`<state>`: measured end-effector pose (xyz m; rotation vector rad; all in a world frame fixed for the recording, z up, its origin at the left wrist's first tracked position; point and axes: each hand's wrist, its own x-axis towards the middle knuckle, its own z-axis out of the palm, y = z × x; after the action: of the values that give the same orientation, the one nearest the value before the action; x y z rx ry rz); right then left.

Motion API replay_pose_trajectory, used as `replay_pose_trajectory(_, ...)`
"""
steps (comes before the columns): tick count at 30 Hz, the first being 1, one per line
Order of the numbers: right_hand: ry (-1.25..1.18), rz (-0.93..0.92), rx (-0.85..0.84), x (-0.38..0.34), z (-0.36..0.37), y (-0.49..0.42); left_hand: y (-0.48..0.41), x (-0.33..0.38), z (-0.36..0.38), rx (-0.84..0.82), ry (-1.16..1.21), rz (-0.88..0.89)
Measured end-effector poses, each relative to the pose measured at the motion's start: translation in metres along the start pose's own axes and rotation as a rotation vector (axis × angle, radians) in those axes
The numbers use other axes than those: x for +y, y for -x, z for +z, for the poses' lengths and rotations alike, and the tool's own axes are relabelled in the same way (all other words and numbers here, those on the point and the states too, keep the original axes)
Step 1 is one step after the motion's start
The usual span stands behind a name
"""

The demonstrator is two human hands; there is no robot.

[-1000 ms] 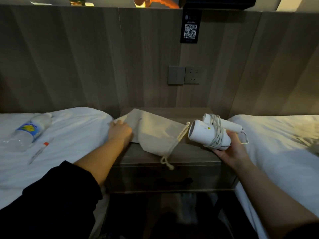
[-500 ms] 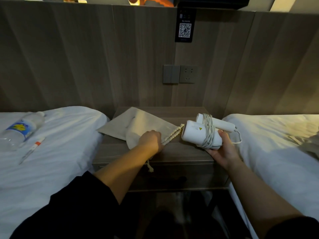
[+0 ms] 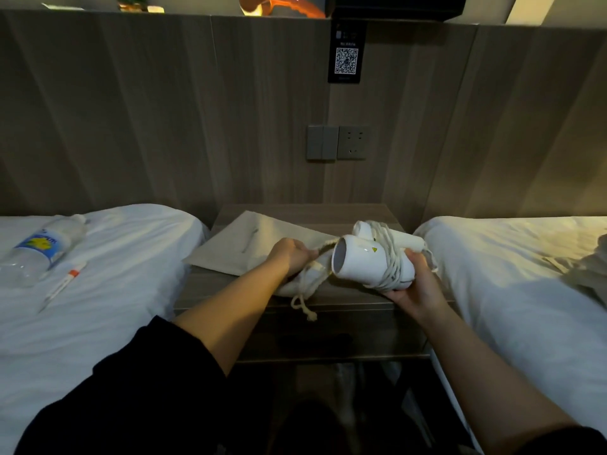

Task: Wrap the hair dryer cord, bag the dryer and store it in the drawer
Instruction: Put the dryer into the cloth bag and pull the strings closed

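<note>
A white hair dryer [image 3: 364, 262] with its cord [image 3: 392, 257] wound around the body sits in my right hand [image 3: 415, 287], nozzle pointing left. My left hand [image 3: 290, 254] grips the mouth of a beige drawstring bag [image 3: 243, 246] that lies on the wooden nightstand [image 3: 345, 213]. The bag's opening is bunched up just left of the nozzle, and its drawstring [image 3: 303, 307] hangs over the nightstand's front edge. The drawer front [image 3: 328, 336] below is shut.
White beds flank the nightstand on both sides. On the left bed lie a plastic water bottle [image 3: 41, 247] and a pen [image 3: 62, 285]. A switch and socket [image 3: 338, 142] are on the wooden wall panel behind.
My left hand moved from the bag's far left corner to its mouth and bunched it up. My right hand brought the dryer closer to the bag opening.
</note>
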<state>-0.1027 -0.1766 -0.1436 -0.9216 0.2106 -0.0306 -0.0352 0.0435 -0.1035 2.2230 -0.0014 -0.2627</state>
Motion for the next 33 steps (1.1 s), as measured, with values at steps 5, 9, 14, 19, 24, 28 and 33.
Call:
replay_pose_trajectory(5, 0.273, 0.064, 0.024, 0.001, 0.011, 0.003, 0.002, 0.017, -0.003, 0.038, -0.035, 0.168)
replay_pose_trajectory(9, 0.302, 0.097, 0.011, -0.004, 0.015, 0.002, 0.006, 0.029, -0.007, 0.074, -0.216, 0.342)
replay_pose_trajectory(14, 0.313, 0.067, 0.058, 0.000, 0.017, 0.000, 0.022, 0.046, 0.004, 0.005, -0.332, 0.511)
replay_pose_trajectory(19, 0.211, 0.004, 0.206, 0.005, 0.018, 0.002, 0.038, 0.034, 0.009, 0.030, -0.514, 0.625)
replay_pose_trajectory(24, 0.072, -0.010, 0.327, 0.010, 0.034, 0.003, 0.050, 0.001, 0.015, 0.267, -0.469, 0.441)
replay_pose_trajectory(28, -0.022, 0.015, 0.337, 0.007, 0.050, 0.003, 0.049, -0.015, 0.019, 0.284, -0.211, 0.222)
replay_pose_trajectory(33, -0.010, 0.053, 0.334, -0.003, 0.068, 0.004, 0.048, -0.012, 0.020, 0.309, -0.069, 0.176)
